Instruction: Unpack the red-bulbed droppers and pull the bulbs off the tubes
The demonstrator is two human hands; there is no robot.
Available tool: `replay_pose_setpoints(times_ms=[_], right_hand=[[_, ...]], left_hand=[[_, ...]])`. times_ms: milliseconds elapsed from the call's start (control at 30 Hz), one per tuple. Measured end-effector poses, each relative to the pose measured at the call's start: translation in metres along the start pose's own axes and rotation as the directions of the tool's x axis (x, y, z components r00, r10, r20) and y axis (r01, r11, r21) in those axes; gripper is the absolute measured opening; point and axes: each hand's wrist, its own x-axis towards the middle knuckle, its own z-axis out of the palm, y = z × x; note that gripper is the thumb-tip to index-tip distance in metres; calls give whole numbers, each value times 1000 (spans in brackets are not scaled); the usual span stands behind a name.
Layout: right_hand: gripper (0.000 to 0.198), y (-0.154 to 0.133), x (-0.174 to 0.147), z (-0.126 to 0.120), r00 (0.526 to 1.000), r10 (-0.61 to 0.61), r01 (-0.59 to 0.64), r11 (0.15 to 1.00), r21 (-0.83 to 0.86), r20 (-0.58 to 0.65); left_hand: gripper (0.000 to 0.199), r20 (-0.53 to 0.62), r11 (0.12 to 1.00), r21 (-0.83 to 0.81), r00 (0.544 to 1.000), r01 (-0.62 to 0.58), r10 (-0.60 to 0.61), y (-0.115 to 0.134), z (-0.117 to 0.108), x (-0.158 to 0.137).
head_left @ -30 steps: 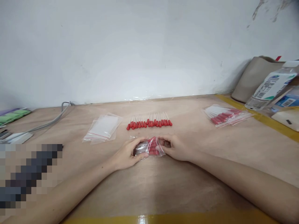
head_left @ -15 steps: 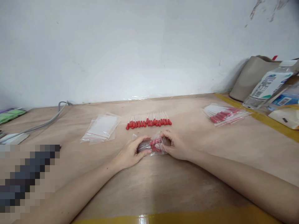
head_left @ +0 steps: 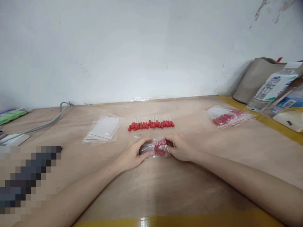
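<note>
Between my hands lies a clear zip bag (head_left: 150,148) with several red-bulbed droppers (head_left: 161,148) inside, their bulbs toward the right. My left hand (head_left: 133,154) curls round the bag's left part, thumb on the near side and fingers on the far side. At the bag's right end, by the red-lined zip edge, my right hand (head_left: 180,148) grips the plastic; some fingertips are hidden behind it. Just beyond the bag lie loose droppers (head_left: 151,124) in a row, red bulbs toward me and thin clear stems pointing to the wall.
Flat zip bags (head_left: 101,129) are stacked at the left. Filled bags of droppers (head_left: 227,116) lie at the right. A plastic bottle (head_left: 272,86) and a beige bin (head_left: 248,78) stand at the back right. A grey cable (head_left: 50,123) runs along the left.
My right fingers have lowered and drawn closer to the bag's right end, and the red bulbs inside show more plainly. My left hand has stayed in place.
</note>
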Motion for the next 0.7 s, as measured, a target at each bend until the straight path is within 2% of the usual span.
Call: replay_pose_setpoints(times_ms=[133,267,467,633,700], right_hand=[[13,2,1,0,999,9,-16,980,199,38],[12,7,2,3,998,58,-70,889,454,40],[12,11,0,2,996,82,-62,866,497,-20],[16,21,2,-2,996,89,-64,803,592,-13],[18,27,2,-7,993,111,-103,776,622,26]], left_hand=[[40,6,1000,2,1000,13,-13,1,-1,0],[39,2,1000,1,1000,-1,1,2,-1,0],[37,20,1000,16,1000,15,-15,2,-2,0],[36,29,1000,15,999,17,-18,2,-1,0],[36,32,1000,12,999,18,-18,2,-1,0]])
